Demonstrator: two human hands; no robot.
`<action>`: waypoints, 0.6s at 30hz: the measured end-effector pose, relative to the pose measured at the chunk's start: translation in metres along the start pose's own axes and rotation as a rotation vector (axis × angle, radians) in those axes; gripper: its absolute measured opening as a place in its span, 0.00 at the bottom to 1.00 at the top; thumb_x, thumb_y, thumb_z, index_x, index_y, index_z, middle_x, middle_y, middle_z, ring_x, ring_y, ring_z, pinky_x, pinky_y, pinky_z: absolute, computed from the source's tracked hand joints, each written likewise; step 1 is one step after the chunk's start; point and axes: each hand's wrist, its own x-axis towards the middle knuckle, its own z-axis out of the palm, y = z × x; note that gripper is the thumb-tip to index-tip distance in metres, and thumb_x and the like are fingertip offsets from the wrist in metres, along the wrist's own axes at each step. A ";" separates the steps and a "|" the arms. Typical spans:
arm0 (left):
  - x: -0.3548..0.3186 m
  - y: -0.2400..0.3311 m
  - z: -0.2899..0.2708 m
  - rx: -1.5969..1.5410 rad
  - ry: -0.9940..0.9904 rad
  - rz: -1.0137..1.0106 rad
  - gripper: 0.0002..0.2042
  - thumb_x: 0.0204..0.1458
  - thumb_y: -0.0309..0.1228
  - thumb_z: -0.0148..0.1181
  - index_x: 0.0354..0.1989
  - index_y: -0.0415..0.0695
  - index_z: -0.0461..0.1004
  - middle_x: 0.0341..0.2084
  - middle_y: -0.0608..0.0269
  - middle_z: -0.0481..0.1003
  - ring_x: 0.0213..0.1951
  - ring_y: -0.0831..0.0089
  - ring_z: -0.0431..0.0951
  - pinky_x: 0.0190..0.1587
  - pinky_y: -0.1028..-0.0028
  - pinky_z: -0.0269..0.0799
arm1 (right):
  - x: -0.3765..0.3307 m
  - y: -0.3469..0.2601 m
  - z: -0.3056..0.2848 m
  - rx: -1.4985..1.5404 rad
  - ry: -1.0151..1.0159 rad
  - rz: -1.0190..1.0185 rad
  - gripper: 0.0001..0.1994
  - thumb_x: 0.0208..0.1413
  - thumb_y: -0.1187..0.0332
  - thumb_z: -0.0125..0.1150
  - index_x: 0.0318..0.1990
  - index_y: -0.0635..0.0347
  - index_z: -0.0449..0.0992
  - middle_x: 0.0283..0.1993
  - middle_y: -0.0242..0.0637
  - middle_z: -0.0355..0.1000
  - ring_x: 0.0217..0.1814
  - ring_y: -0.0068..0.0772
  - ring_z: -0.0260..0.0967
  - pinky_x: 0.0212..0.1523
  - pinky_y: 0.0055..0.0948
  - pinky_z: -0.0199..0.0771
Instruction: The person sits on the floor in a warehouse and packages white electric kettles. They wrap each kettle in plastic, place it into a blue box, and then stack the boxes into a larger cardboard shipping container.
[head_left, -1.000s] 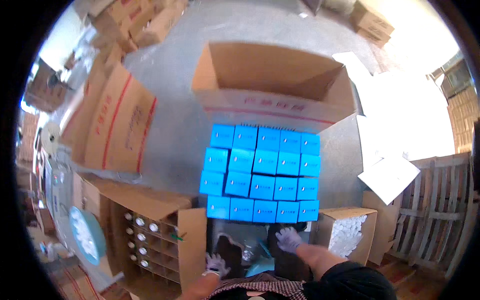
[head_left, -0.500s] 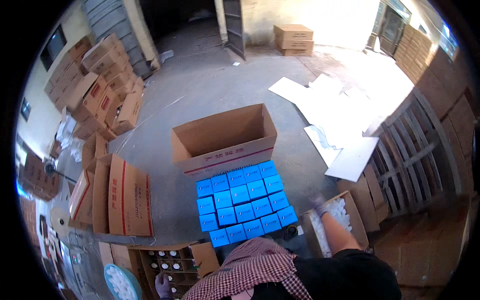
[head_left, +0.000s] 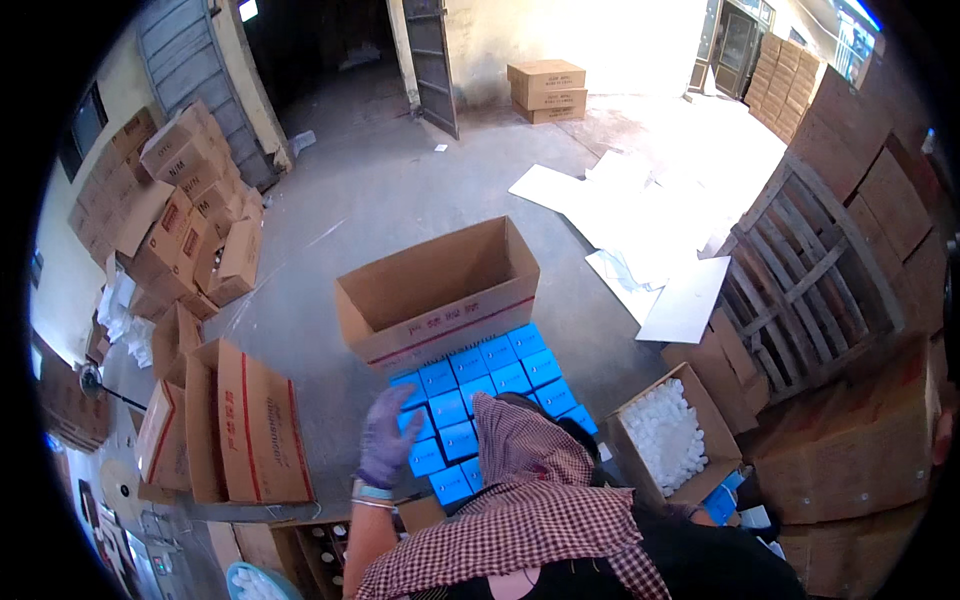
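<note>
Concrete floor [head_left: 400, 190] is stretching toward a dark doorway, with flattened white sheets [head_left: 640, 215] lying in sunlight and cardboard cartons [head_left: 180, 200] leaning in heaps along the left wall. An open brown carton [head_left: 440, 290] is standing just behind a block of small blue boxes [head_left: 480, 385] — packed edge to edge. A wooden pallet [head_left: 810, 270] is leaning at the right, and a box of white pieces [head_left: 672, 440] is sitting beside the blue block. The left hand [head_left: 385, 435], gloved in purple, is hovering over the block's left edge, fingers [head_left: 382, 405] loosely spread, apparently gripping nothing. The right hand is hiding behind a checked scarf [head_left: 520, 500] — its fingers cannot be made out.
</note>
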 end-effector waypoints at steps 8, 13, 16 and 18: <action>0.005 -0.061 0.024 -0.077 0.035 -0.119 0.21 0.55 0.34 0.63 0.57 0.42 0.75 0.54 0.47 0.75 0.57 0.53 0.76 0.60 0.61 0.70 | 0.072 -0.086 -0.154 0.732 0.133 0.361 0.19 0.61 0.48 0.58 0.50 0.50 0.76 0.41 0.35 0.77 0.34 0.30 0.71 0.31 0.34 0.70; -0.016 -0.134 0.025 -0.034 0.322 -0.612 0.18 0.56 0.30 0.62 0.54 0.38 0.76 0.49 0.52 0.77 0.52 0.60 0.77 0.56 0.65 0.73 | 0.187 -0.072 -0.293 1.018 0.154 0.251 0.21 0.59 0.49 0.61 0.50 0.54 0.79 0.36 0.36 0.78 0.31 0.27 0.70 0.28 0.31 0.71; -0.012 -0.171 0.042 0.048 0.605 -0.665 0.14 0.58 0.30 0.62 0.50 0.39 0.77 0.47 0.52 0.78 0.51 0.62 0.78 0.54 0.65 0.75 | 0.300 -0.009 -0.401 0.510 0.147 -0.173 0.18 0.58 0.54 0.66 0.51 0.53 0.77 0.39 0.34 0.77 0.33 0.29 0.72 0.32 0.34 0.73; 0.074 -0.127 0.081 -0.309 0.767 -0.771 0.13 0.58 0.33 0.62 0.50 0.43 0.77 0.46 0.52 0.78 0.49 0.63 0.78 0.51 0.64 0.76 | 0.363 0.038 -0.488 0.066 0.545 -0.353 0.19 0.59 0.54 0.63 0.48 0.59 0.79 0.36 0.37 0.78 0.33 0.31 0.74 0.33 0.34 0.76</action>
